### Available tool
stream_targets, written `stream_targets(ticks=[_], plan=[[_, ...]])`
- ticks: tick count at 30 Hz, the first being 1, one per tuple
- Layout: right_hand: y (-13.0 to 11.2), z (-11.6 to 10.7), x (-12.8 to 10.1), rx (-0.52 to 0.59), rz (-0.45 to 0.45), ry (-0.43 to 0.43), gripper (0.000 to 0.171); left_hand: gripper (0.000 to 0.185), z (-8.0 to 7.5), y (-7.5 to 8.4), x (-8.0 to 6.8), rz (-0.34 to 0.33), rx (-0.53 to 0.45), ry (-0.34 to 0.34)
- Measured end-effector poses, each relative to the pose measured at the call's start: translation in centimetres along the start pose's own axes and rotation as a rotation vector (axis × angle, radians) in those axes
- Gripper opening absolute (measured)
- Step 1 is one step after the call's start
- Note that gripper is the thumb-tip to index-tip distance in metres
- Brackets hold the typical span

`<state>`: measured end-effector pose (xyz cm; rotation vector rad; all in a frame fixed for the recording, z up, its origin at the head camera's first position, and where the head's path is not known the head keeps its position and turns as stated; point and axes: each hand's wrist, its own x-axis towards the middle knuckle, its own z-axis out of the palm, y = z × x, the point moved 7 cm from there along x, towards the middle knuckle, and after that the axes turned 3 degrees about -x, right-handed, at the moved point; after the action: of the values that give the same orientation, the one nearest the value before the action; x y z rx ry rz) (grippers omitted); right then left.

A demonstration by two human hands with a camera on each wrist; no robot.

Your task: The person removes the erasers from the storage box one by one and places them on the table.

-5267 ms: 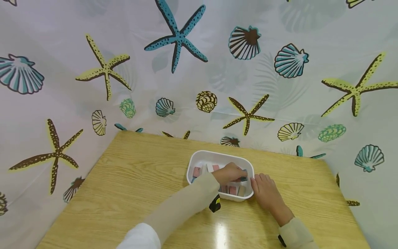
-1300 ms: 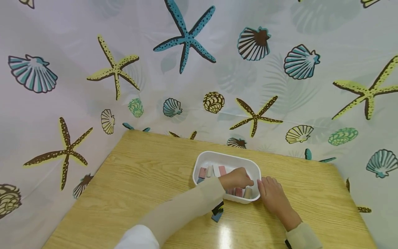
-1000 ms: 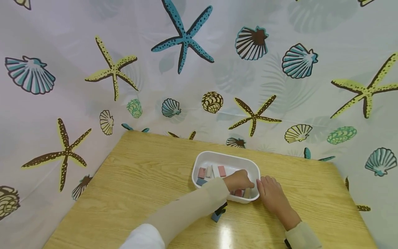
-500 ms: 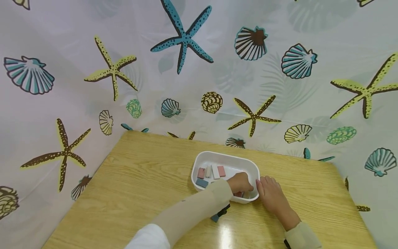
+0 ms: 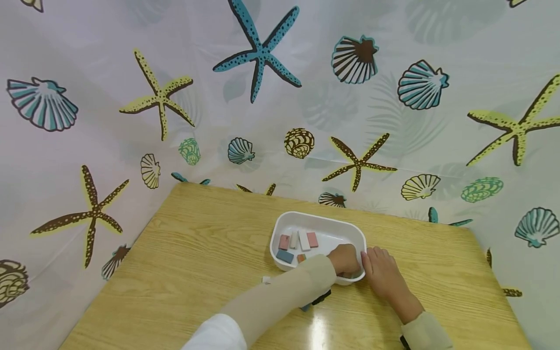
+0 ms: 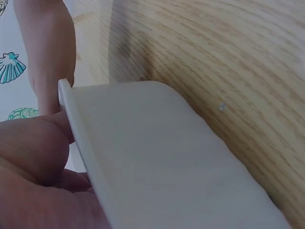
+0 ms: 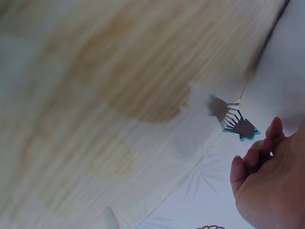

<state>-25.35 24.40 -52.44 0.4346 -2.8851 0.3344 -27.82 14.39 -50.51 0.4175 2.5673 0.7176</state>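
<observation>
A white plastic tub (image 5: 316,217) holds small rectangular blocks. Along its left and back lie a pink block (image 5: 284,241), a beige block (image 5: 293,239), a white block (image 5: 304,240) and another pink block (image 5: 312,239). A blue block (image 5: 285,256) and an orange block (image 5: 301,258) lie nearer the front. My left hand (image 5: 344,259) reaches into the front right corner, its fingertips hidden; the left wrist view shows the hand (image 6: 33,148) over the rim. My right hand (image 5: 382,272) rests against the tub's right end with fingers extended; the right wrist view shows relaxed fingers (image 7: 255,157).
On the wooden table (image 5: 210,233), a small white piece (image 5: 266,280) sits just behind my left sleeve. A blue piece (image 5: 305,307) lies partly covered below the black wrist strap (image 5: 321,297). A shell-and-starfish patterned curtain (image 5: 262,112) hangs behind the table.
My left hand has moved rightward and toward the tub's front right corner. Its shift uncovers the blue and orange blocks and the white piece on the table. The right hand stays at the tub's end.
</observation>
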Motion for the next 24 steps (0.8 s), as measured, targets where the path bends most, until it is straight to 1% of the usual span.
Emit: stream_targets(ticks=[4, 9, 11, 15, 18, 19, 21, 24], plan=[[-0.1, -0.1, -0.1, 0.003, 0.002, 0.007, 0.029, 0.02, 0.0, 0.2, 0.1, -0.016, 0.052, 0.014], [0.0, 0.0, 0.0, 0.003, 0.007, 0.002, 0.03, 0.022, -0.2, 0.2, 0.1, -0.034, 0.062, 0.021], [0.1, 0.1, 0.0, 0.001, 0.01, -0.005, 0.031, 0.022, -0.1, 0.2, 0.3, -0.035, 0.068, 0.026], [0.3, 0.4, 0.1, -0.003, 0.01, -0.006, 0.032, 0.016, 0.5, 0.2, 0.9, -0.045, 0.142, 0.053], [0.3, 0.4, 0.1, -0.003, 0.009, -0.002, 0.032, 0.015, 0.8, 0.4, 1.2, -0.057, 0.198, 0.064], [0.3, 0.4, 0.1, -0.004, 0.008, -0.003, 0.032, 0.015, 0.7, 0.4, 1.1, -0.061, 0.2, 0.059], [0.2, 0.3, 0.1, -0.005, 0.004, 0.0, 0.032, 0.015, 0.9, 0.2, 1.3, -0.045, 0.179, 0.05], [0.1, 0.1, 0.0, -0.01, -0.002, 0.005, 0.031, 0.015, 1.0, -0.2, 1.6, 0.001, 0.089, 0.025]])
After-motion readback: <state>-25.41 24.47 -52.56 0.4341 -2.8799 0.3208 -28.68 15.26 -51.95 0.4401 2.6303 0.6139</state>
